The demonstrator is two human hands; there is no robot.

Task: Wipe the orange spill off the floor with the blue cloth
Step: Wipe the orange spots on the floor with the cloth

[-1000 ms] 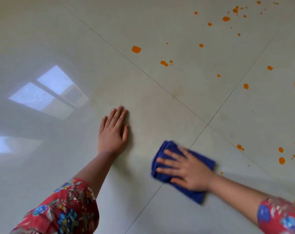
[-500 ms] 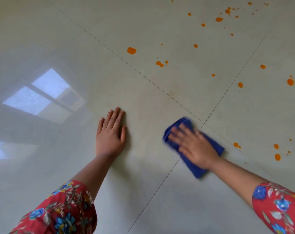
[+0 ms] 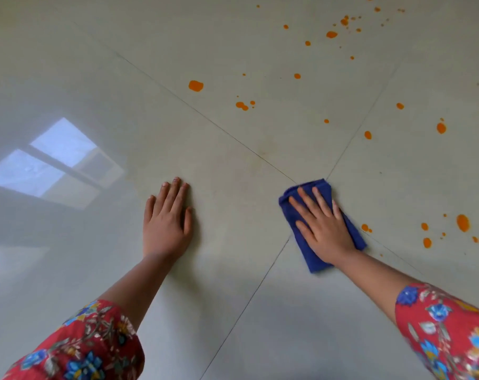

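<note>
Blue cloth point(image 3: 310, 256) points forward-left, lengthwise under right hand point(image 3: 321, 229).

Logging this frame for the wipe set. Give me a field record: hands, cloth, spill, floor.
left hand: flat on the floor, fingers straight, holds nothing
right hand: flat on the blue cloth, fingers spread, pressing it down
blue cloth: folded, lying where the tile joints cross
orange spill: drops scattered beyond and to the right of the cloth
nearest drops: just right of the cloth, not touching it
floor: glossy pale tiles, window reflection at left
progress: many drops unwiped
</note>
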